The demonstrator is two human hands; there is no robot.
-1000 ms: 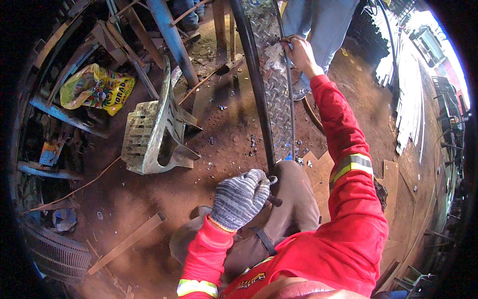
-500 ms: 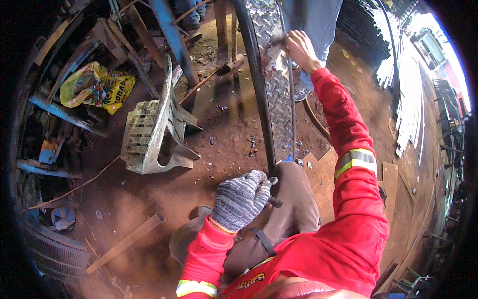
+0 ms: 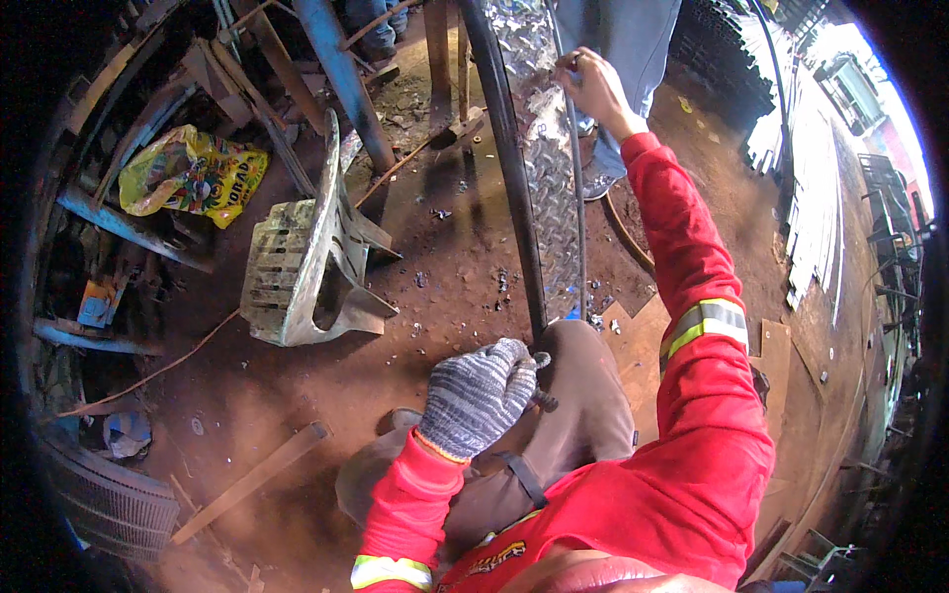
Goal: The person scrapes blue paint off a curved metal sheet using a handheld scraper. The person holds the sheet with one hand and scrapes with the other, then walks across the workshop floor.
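Observation:
My left hand (image 3: 479, 395), in a grey striped knit glove, is closed beside my bent knee (image 3: 585, 381). A dark rounded end (image 3: 545, 400) sticks out beside its fingers, but the thing's kind is hidden. My bare right hand (image 3: 595, 87) reaches far forward, its fingers pinched around a small brownish piece that I cannot make out. It is over the right edge of a long diamond-pattern metal plate (image 3: 556, 222). A dark metal bar (image 3: 512, 168) runs along the plate's left side and a thinner rod (image 3: 577, 198) along its right.
A worn plastic chair (image 3: 282, 272) lies tipped over at left, near a yellow printed bag (image 3: 203, 173) and blue metal legs (image 3: 346, 84). Another person's trouser leg (image 3: 633, 59) stands just beyond my right hand. Metal stock (image 3: 816, 198) lies at right.
My right hand has shifted slightly up and away along the plate's edge with the small piece in its fingers. My left hand stays in place.

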